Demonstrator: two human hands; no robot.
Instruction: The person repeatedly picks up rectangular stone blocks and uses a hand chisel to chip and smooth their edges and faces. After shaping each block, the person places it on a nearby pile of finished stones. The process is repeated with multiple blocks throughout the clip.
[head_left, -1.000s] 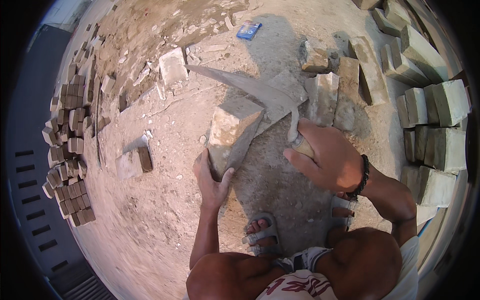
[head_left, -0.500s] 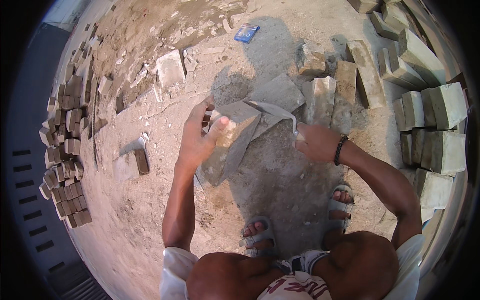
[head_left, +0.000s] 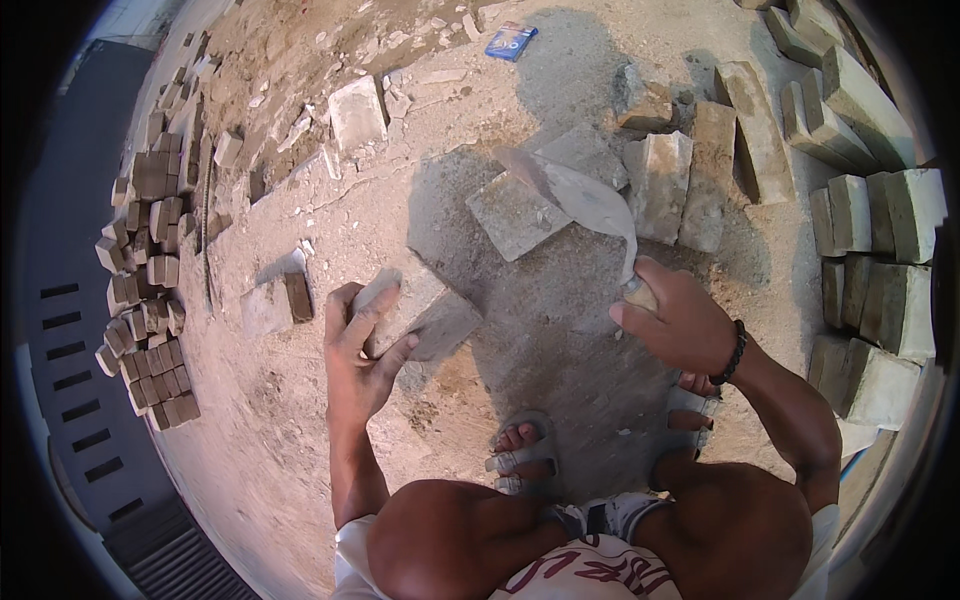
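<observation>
My left hand grips a grey concrete block by its left side, thumb and fingers spread over its faces. The block is tilted in front of my left knee; whether its underside touches the ground cannot be seen. In my right hand is the handle of a brick trowel, fingers wrapped round it. The trowel's blade points away and to the left, above a flat grey block lying on the ground, and covers part of it.
Several blocks lie beyond my right hand, and stacked blocks line the right side. Piles of small bricks stand at the left. A broken block lies left of my left hand. Farther off are a pale slab and a blue packet.
My left hand has brought the block nearer and turned it, away from the flat block. My right hand has moved slightly right and nearer, and the trowel blade has swung into fuller view.
</observation>
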